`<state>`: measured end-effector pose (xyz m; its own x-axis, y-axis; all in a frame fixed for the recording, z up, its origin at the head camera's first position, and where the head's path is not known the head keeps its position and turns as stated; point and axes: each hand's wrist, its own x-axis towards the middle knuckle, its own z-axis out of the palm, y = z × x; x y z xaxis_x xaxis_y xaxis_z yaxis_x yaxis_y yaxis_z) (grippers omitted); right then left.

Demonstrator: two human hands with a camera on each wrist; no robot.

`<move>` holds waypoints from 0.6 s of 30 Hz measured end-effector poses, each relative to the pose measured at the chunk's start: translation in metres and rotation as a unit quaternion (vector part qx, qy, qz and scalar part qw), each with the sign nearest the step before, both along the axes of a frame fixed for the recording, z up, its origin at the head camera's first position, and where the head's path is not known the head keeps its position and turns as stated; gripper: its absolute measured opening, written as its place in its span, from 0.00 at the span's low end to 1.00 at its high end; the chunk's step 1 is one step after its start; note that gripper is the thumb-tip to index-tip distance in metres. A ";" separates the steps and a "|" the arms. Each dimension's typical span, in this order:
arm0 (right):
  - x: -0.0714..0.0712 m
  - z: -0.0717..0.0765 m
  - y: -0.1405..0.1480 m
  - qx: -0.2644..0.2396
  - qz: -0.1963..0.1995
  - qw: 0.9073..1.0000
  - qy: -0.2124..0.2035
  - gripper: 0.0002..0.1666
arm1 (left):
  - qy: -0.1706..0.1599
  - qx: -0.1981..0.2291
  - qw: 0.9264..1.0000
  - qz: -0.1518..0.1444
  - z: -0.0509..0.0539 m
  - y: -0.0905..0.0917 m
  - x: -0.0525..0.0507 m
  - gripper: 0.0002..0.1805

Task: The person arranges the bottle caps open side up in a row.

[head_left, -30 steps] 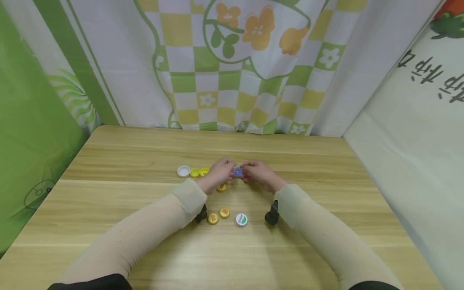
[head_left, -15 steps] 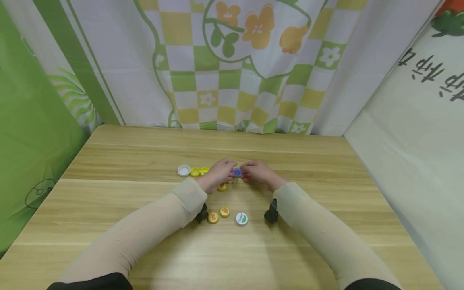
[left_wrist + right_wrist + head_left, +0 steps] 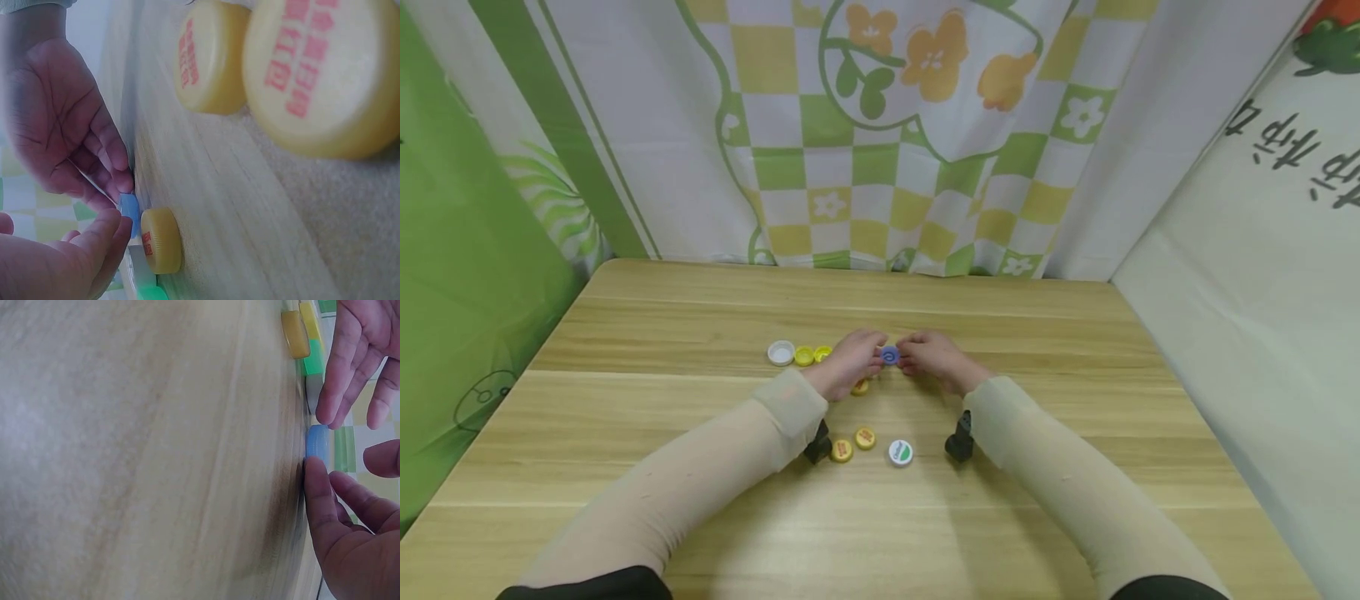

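Observation:
A blue bottle cap [image 3: 890,356] lies on the table between my two hands. My left hand [image 3: 847,362] is at its left, fingertips beside or touching the rim. From the other side, my right hand [image 3: 938,360] touches it with a fingertip; in the right wrist view, that thumb [image 3: 382,457] stands apart from the cap. Fingers of both hands are extended or slightly bent. A white or grey cap [image 3: 314,394] and a green cap [image 3: 312,356] continue the row beside the blue one, hidden by my left hand in the head view. A yellow cap [image 3: 860,387] lies just in front of the row.
Farther left in the row are a white cap [image 3: 781,353] and two yellow caps [image 3: 804,356]. Nearer the front lie two printed yellow caps [image 3: 853,444] and a white-and-green cap [image 3: 900,452]. A patterned curtain [image 3: 887,192] hangs behind the wooden table [image 3: 1037,325].
The blue cap has shifted very slightly left, with the right hand staying against it. Otherwise both hands and the other caps look almost the same.

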<state>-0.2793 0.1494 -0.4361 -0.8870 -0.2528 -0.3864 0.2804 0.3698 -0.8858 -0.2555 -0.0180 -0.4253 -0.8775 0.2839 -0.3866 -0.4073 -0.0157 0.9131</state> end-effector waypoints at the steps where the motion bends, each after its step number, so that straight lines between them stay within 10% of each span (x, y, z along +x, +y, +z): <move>1: 0.000 0.000 0.000 0.001 -0.001 1.000 0.001 0.23 | -0.001 0.000 1.000 0.000 0.000 0.000 0.000 0.29; 18: 0.000 -0.001 -0.003 0.011 0.009 1.000 0.013 0.23 | 0.021 0.022 0.996 0.079 -0.003 -0.013 0.000 0.25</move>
